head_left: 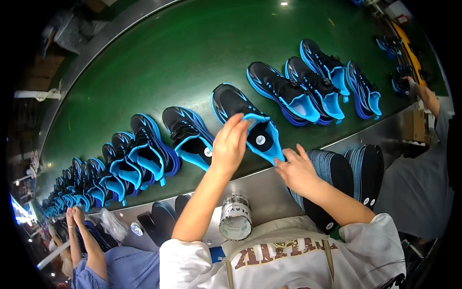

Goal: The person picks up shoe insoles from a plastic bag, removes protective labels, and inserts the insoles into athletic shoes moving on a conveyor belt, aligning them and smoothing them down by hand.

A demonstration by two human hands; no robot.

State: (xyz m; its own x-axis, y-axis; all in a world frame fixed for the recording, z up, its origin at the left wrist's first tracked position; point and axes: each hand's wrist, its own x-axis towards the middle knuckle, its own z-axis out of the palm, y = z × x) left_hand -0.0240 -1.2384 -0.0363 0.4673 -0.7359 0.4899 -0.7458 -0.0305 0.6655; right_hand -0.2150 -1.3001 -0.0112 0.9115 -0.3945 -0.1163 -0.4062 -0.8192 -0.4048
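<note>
A black and blue shoe point(243, 118) is lying on the green surface point(168, 62), near its front edge. Its collar is pinched by the left hand point(230, 143); the right hand point(297, 169) is spread beside its heel. Stacked insoles point(337, 168) and a tape roll point(235, 217) are crowded below, with further shoes point(308, 82) lined alongside.

The scene is lit brightly from overhead, and a small glare spot is seen on the green surface point(159, 62). Straight edges are bent by fisheye distortion, and the corners are blacked out.

Shoes point(250, 115) on belt point(168, 62) — insoles point(346, 168) right
</note>
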